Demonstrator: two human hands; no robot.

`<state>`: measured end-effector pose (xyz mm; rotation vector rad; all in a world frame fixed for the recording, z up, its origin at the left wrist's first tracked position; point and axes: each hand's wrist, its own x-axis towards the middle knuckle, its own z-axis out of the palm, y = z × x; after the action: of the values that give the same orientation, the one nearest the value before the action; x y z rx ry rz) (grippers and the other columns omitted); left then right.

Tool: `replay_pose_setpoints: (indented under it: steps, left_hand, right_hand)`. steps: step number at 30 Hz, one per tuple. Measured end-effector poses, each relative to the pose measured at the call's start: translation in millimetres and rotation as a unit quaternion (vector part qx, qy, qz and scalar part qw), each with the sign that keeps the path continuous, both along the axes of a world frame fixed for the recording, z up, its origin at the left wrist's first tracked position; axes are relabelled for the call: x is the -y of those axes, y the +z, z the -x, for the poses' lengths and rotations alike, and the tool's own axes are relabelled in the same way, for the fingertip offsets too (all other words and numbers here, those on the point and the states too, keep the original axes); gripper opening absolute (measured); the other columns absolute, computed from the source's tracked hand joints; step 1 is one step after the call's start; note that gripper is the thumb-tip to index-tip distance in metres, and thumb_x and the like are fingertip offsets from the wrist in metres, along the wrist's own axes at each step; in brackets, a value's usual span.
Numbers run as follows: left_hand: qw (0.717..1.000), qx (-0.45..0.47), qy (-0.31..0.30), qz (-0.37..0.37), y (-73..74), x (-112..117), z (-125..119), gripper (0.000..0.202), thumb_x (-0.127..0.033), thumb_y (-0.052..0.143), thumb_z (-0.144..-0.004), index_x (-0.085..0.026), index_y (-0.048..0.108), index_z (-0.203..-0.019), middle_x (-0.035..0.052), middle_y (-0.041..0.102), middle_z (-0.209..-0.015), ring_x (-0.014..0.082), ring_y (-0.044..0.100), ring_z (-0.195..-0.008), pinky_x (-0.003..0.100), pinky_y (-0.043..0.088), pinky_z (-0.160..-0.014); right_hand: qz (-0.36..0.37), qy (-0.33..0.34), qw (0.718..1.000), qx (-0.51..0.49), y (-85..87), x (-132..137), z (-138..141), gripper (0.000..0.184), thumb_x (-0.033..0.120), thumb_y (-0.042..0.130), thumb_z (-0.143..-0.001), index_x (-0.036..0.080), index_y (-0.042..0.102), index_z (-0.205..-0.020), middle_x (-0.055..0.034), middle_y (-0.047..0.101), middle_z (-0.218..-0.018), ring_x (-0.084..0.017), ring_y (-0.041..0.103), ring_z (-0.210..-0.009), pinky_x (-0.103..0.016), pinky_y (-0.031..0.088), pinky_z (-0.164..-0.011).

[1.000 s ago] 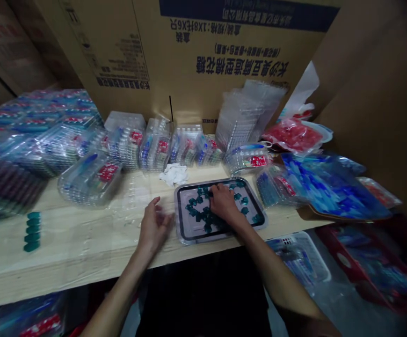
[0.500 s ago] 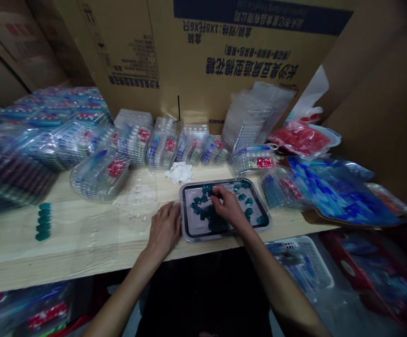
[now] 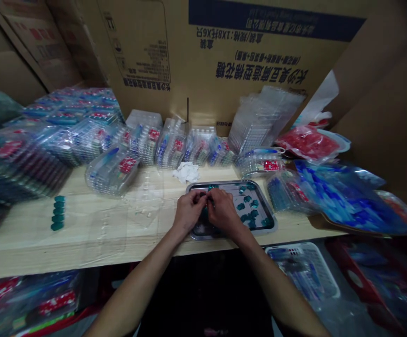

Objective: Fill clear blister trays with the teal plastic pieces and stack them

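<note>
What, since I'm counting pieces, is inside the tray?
Inside the tray lie loose teal pieces, mostly visible toward its right side. The left hand and right hand cover much of its left part, so anything beneath them is hidden.

looks like you're in a small packing workshop tbh: big printed carton (image 3: 189,70) behind, stacked clear packs (image 3: 31,159) and bulk blue pieces (image 3: 344,199) along your wooden bench (image 3: 24,255)
</note>
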<state>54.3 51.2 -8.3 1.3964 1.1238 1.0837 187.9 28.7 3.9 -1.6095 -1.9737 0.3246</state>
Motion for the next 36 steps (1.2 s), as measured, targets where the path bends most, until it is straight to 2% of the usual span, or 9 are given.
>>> replay_pose_setpoints:
  steps: [4,9,13,19,20,23,26,31,36]
  left_hand:
    - [0.998,0.034,0.012,0.055,-5.2,0.8,-3.3,0.021,-0.028,0.061,-0.079,-0.016,0.072,-0.092,0.0014,0.067,-0.07,0.0149,0.06,-0.061,0.025,0.046,-0.059]
    - [0.983,-0.162,0.022,-0.079,0.8,13.1,-4.9,0.029,-0.013,0.055,-0.078,-0.02,0.072,-0.1,0.003,0.073,-0.083,0.0188,0.065,-0.074,0.03,0.048,-0.074]
    - [0.98,-0.166,0.042,-0.101,3.0,10.4,-8.9,0.029,-0.015,0.05,-0.084,-0.019,0.07,-0.104,0.0041,0.072,-0.086,0.0179,0.064,-0.073,0.03,0.048,-0.074]
    - [0.964,-0.054,0.245,-0.092,8.4,-31.6,29.1,0.022,-0.019,0.052,-0.083,-0.017,0.064,-0.101,0.0008,0.066,-0.075,0.0144,0.061,-0.065,0.025,0.049,-0.063]
    - [0.966,-0.024,0.247,-0.075,12.0,-36.5,36.7,0.023,-0.02,0.055,-0.082,-0.017,0.062,-0.104,-0.001,0.064,-0.071,0.0136,0.06,-0.061,0.024,0.049,-0.06]
    - [0.987,0.089,0.133,-0.001,24.9,-36.2,46.5,0.026,-0.023,0.066,-0.077,-0.016,0.059,-0.101,-0.0015,0.066,-0.068,0.0121,0.062,-0.057,0.025,0.053,-0.06]
    - [0.975,0.184,0.039,0.118,34.0,-20.1,42.7,0.025,-0.02,0.074,-0.072,-0.012,0.065,-0.095,0.0042,0.071,-0.074,0.0119,0.067,-0.063,0.023,0.056,-0.065]
    - [0.935,0.264,0.01,0.236,33.1,3.8,44.3,0.02,-0.015,0.072,-0.078,-0.011,0.074,-0.098,0.0094,0.075,-0.088,0.0131,0.071,-0.076,0.022,0.06,-0.075]
    - [0.908,0.309,0.011,0.282,26.8,14.0,44.3,0.019,-0.008,0.069,-0.08,-0.01,0.075,-0.098,0.0096,0.075,-0.088,0.0137,0.072,-0.081,0.017,0.059,-0.076]
  right_hand:
    - [0.082,-0.008,0.997,-0.008,4.3,1.8,-4.0,0.021,0.011,0.045,-0.085,0.016,0.059,-0.1,-0.0087,0.069,-0.091,-0.022,0.062,-0.085,-0.03,0.039,-0.074]
    - [0.087,0.009,0.991,0.104,12.4,5.6,-3.2,0.022,0.011,0.048,-0.082,0.013,0.061,-0.099,-0.0139,0.07,-0.094,-0.026,0.062,-0.087,-0.032,0.036,-0.074]
    - [0.117,0.022,0.991,0.063,21.0,3.9,-1.8,0.019,0.012,0.047,-0.083,0.018,0.061,-0.095,-0.008,0.07,-0.084,-0.021,0.062,-0.077,-0.028,0.033,-0.065]
    - [0.11,-0.005,0.993,0.037,30.8,18.3,-18.1,0.024,0.009,0.048,-0.076,0.019,0.06,-0.094,-0.0044,0.067,-0.075,-0.02,0.06,-0.07,-0.028,0.032,-0.064]
    - [0.103,-0.016,0.994,0.038,29.0,19.4,-23.2,0.025,0.009,0.048,-0.077,0.018,0.06,-0.097,-0.0052,0.067,-0.077,-0.021,0.06,-0.072,-0.028,0.034,-0.066]
    - [0.07,-0.069,0.993,0.065,14.6,12.4,-36.1,0.031,0.008,0.047,-0.079,0.013,0.058,-0.108,-0.0118,0.067,-0.093,-0.025,0.06,-0.088,-0.032,0.037,-0.075]
    - [0.059,-0.114,0.987,0.097,-6.7,-2.4,-41.9,0.035,0.003,0.047,-0.074,0.012,0.058,-0.107,-0.015,0.064,-0.102,-0.028,0.056,-0.096,-0.035,0.037,-0.081]
    - [0.087,-0.094,0.987,0.095,-22.2,-9.5,-42.1,0.041,-0.002,0.046,-0.069,0.013,0.063,-0.103,-0.014,0.063,-0.1,-0.026,0.056,-0.096,-0.035,0.041,-0.085]
    - [-0.013,-0.011,1.0,0.013,-1.3,10.1,-15.3,0.059,-0.002,0.044,-0.072,0.014,0.061,-0.126,-0.017,0.056,-0.126,-0.028,0.049,-0.118,-0.043,0.039,-0.101]
